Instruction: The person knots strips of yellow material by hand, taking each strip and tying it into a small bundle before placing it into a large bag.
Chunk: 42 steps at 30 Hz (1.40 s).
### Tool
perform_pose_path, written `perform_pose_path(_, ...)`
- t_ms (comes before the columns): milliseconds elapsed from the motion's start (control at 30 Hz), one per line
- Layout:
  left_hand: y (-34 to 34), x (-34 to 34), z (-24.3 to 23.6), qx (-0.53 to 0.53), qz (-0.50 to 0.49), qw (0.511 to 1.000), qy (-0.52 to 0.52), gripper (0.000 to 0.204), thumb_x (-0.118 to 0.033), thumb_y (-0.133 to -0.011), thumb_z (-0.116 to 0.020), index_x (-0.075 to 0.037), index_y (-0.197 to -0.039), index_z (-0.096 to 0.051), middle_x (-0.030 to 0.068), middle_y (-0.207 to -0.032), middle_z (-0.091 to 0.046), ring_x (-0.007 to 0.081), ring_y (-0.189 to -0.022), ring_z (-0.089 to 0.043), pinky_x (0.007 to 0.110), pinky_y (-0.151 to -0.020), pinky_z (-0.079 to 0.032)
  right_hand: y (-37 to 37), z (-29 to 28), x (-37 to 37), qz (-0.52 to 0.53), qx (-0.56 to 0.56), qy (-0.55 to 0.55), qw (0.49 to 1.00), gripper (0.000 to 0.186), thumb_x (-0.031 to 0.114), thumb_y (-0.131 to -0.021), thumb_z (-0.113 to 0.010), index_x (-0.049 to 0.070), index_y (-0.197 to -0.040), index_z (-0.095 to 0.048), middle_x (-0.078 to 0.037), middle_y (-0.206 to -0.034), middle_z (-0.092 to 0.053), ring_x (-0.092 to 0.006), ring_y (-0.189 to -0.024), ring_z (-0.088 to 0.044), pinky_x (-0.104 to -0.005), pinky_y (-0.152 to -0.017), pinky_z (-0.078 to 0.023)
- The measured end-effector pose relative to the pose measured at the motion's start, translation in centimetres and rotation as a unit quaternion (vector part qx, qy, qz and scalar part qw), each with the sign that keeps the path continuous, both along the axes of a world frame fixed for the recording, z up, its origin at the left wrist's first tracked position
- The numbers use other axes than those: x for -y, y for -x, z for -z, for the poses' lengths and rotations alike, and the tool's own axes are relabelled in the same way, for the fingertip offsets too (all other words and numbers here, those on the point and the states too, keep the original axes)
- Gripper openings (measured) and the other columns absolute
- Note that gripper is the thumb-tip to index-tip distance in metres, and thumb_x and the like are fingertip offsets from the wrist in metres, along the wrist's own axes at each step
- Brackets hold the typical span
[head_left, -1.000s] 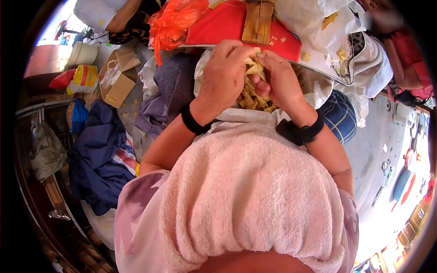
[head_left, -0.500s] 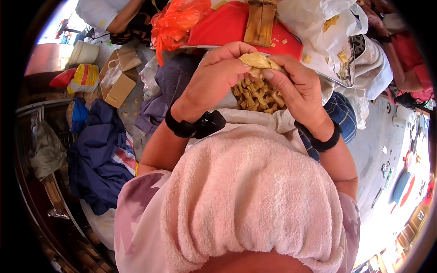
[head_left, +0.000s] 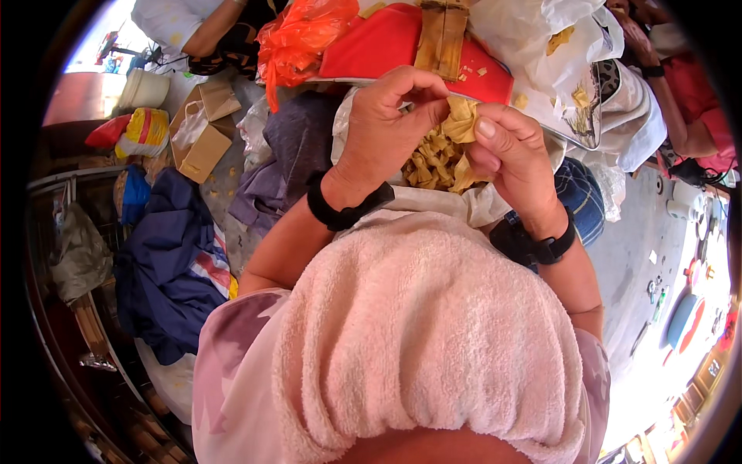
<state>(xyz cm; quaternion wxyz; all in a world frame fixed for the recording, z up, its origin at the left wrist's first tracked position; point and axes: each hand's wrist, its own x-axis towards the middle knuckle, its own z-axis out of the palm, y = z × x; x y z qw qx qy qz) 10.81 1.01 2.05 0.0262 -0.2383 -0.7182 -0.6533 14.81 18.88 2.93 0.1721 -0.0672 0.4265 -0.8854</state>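
Note:
Between my hands is a tan-yellow, crumpled strip that looks like bean curd skin [head_left: 461, 118]. My right hand [head_left: 514, 151] grips it between thumb and bent fingers, the thumb lying along its right side. Thumb and forefinger of my left hand [head_left: 390, 127] pinch together at the strip's left edge. Just beneath, a heap of similar yellow-brown knotted pieces [head_left: 434, 162] rests in pale cloth or sheeting, partly covered by my right fingers. Dark bands circle both wrists.
Ahead stand a red surface [head_left: 371, 48] with a wooden block [head_left: 442, 39], an orange plastic bag [head_left: 297, 39] and a white plastic bag [head_left: 533, 31]. At left are a cardboard box [head_left: 205, 158] and navy cloth [head_left: 166, 263]. Another person's arm [head_left: 684, 127] shows at right.
The strip has gone from a smooth, rounded bundle to a crumpled, upright shape and shifted slightly right. My left hand has risen and turned, now holding only its edge.

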Motion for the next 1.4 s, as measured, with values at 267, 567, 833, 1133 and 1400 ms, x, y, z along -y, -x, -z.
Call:
perform_pose_path(267,0.3,0.3,-0.9,0.240,0.104,0.946,-0.191,0.009,-0.006,-0.089,-0.055,-0.001,-0.097,-0.053,-0.0003,-0.084,-0.058,0.0039,-0.081,-0.055,0.018,-0.073,-0.043,0.3,0.2,0.7,0.087,-0.101,-0.184,0.974,0.022,0.011,-0.086,-0.061,0.001,-0.105,-0.064,0.003,-0.080,-0.060,-0.0016,-0.060,-0.044,-0.0156,-0.052,-0.037)
perform_pose_path(567,-0.7,-0.2,0.0,0.112,-0.018,0.993,-0.012,0.011,0.004,-0.084,-0.057,0.001,-0.094,-0.060,0.0011,-0.086,-0.062,0.0064,-0.077,-0.057,0.019,-0.068,-0.046,0.6,-0.5,0.4,-0.056,0.104,-0.105,0.987,0.019,0.017,-0.086,-0.063,0.004,-0.100,-0.064,0.008,-0.064,-0.044,-0.0018,-0.053,-0.033,-0.0169,-0.044,-0.025)
perform_pose_path(833,-1.2,-0.7,-0.9,0.222,0.054,0.949,-0.218,0.020,-0.002,-0.084,-0.061,0.003,-0.104,-0.058,0.0029,-0.092,-0.063,0.0076,-0.084,-0.057,0.020,-0.075,-0.047,1.1,-0.6,0.5,0.014,0.125,-0.020,0.992,0.008,0.012,-0.084,-0.061,0.011,-0.082,-0.053,0.009,-0.056,-0.037,-0.0008,-0.045,-0.027,-0.0182,-0.040,-0.019)
perform_pose_path(1133,-0.9,-0.7,-1.3,0.248,0.105,0.949,-0.164,0.022,0.000,-0.081,-0.064,0.002,-0.101,-0.059,0.0026,-0.089,-0.063,0.0068,-0.078,-0.057,0.019,-0.070,-0.047,2.1,-0.7,-0.6,-0.122,0.190,0.027,0.974,0.006,0.014,-0.088,-0.055,0.009,-0.088,-0.053,0.009,-0.054,-0.029,-0.0024,-0.043,-0.021,-0.0190,-0.040,-0.016)
perform_pose_path(1400,0.3,1.4,-2.0,0.195,0.071,0.965,-0.157,0.009,-0.001,-0.080,-0.066,0.001,-0.088,-0.063,0.0034,-0.076,-0.063,0.0068,-0.067,-0.056,0.019,-0.062,-0.046,1.3,-1.3,-1.4,0.005,0.137,-0.001,0.991,0.006,0.016,-0.090,-0.053,0.010,-0.088,-0.050,0.008,-0.054,-0.030,-0.0027,-0.045,-0.022,-0.0189,-0.042,-0.017)
